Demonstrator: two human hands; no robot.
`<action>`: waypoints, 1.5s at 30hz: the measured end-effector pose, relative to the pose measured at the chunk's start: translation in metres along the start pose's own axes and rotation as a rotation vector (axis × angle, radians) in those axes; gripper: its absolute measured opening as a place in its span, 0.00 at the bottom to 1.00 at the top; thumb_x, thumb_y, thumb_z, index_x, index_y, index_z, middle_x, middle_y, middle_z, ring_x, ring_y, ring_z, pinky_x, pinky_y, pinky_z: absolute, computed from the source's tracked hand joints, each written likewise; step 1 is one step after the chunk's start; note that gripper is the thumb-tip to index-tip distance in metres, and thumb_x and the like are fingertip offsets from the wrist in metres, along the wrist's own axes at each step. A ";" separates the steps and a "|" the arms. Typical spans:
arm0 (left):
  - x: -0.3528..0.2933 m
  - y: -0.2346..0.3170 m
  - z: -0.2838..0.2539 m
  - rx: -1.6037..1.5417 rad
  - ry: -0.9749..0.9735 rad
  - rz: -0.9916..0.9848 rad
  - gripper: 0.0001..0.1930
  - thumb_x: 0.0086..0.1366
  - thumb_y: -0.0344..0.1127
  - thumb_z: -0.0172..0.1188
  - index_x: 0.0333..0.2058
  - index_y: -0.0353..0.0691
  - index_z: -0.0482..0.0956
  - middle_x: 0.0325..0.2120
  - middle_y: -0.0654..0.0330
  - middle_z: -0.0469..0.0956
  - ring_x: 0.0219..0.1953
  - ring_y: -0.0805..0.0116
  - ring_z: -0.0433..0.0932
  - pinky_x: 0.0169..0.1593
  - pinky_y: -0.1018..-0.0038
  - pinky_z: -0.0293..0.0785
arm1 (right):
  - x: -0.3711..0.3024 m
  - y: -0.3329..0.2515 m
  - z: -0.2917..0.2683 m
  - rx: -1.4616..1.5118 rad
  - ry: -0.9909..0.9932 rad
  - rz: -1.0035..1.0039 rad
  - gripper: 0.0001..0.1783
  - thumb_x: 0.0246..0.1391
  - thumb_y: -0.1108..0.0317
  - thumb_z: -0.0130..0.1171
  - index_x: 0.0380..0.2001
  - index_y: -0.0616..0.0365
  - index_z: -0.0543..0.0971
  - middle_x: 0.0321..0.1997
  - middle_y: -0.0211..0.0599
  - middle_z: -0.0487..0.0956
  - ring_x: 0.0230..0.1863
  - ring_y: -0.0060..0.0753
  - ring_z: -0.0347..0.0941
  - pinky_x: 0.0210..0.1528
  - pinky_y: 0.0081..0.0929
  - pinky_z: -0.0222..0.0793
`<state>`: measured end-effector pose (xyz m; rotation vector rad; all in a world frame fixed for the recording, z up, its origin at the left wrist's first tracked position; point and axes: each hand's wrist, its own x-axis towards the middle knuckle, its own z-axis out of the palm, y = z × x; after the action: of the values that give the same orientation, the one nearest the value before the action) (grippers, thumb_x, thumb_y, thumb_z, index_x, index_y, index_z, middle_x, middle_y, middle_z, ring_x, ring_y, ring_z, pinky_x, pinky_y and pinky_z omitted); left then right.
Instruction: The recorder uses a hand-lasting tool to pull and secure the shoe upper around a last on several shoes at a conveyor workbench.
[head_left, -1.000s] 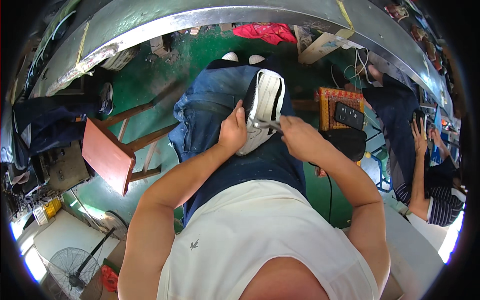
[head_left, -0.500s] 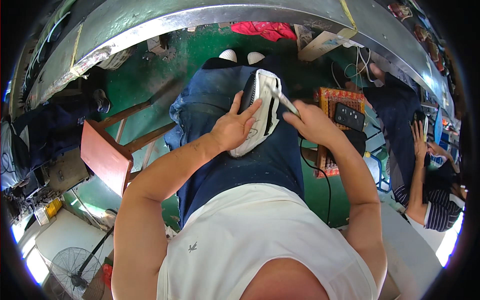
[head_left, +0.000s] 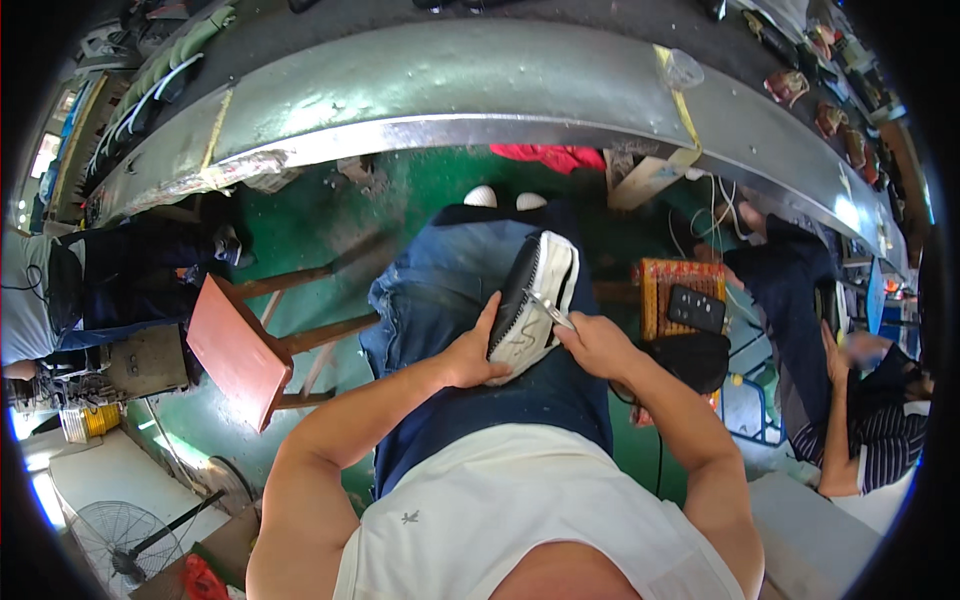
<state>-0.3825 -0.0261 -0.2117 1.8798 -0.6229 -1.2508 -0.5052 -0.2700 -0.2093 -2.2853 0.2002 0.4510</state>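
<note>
Across my thighs lies a black and white shoe point(head_left: 513, 345), its far end pointing away from me and tilted a little right. A jagged seam runs between its black side and the white part, and a long dark gap shows along the white. My left hand point(head_left: 468, 354) grips the shoe's near left side, fingers along the black part. In my right hand point(head_left: 598, 347) is a slim silver metal hand tool point(head_left: 548, 308), whose tip meets the shoe's white face near the seam. The fist hides the tool's rear end, and its exact kind is unclear.
Ahead runs a long metal bench edge point(head_left: 450, 132). A reddish wooden stool point(head_left: 235, 350) stands left. To the right, a patterned seat point(head_left: 655, 300) bears a dark phone-like device point(head_left: 697, 308) and a black pouch point(head_left: 690, 362). A co-worker in a striped sleeve point(head_left: 880, 450) sits far right.
The view has tipped up, showing more bench. My right hand has brought the tool from above the shoe's far part down nearer its middle. My left hand has shifted its hold toward the near end.
</note>
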 end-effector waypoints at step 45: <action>0.059 -0.033 0.021 -0.880 0.132 0.156 0.36 0.76 0.49 0.53 0.74 0.44 0.50 0.67 0.59 0.64 0.67 0.69 0.61 0.69 0.73 0.57 | 0.004 -0.027 -0.008 0.119 -0.081 0.061 0.16 0.59 0.59 0.62 0.35 0.63 0.77 0.30 0.57 0.79 0.37 0.62 0.78 0.41 0.49 0.71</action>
<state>-0.3791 -0.0578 -0.2751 1.1349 -0.0931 -1.0408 -0.4921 -0.2575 -0.1877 -2.1454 0.2505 0.5474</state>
